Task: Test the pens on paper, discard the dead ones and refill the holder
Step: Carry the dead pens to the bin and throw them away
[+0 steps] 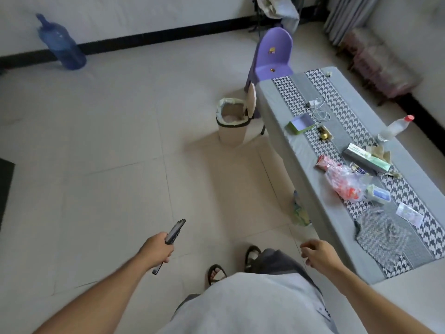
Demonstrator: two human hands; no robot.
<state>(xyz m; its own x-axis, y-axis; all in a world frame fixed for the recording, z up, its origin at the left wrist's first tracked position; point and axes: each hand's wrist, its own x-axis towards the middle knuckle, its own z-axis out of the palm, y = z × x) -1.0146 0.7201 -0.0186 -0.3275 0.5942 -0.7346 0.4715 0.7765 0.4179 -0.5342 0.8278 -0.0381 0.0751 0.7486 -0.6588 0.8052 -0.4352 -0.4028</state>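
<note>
— Dark pens (pixel 171 239), a blurred bundle, gripped in the left hand (pixel 157 247) over the floor.
— And the right hand (pixel 317 253)?
— Loosely curled, holding nothing, beside the cluttered tabletop (pixel 284 109); a lined bin (pixel 232 121) stands ahead.

Home living room: tiled floor (pixel 108 145), cloth-covered coffee table (pixel 320 179), sofa (pixel 409 32), lidded bin (pixel 232 124).
</note>
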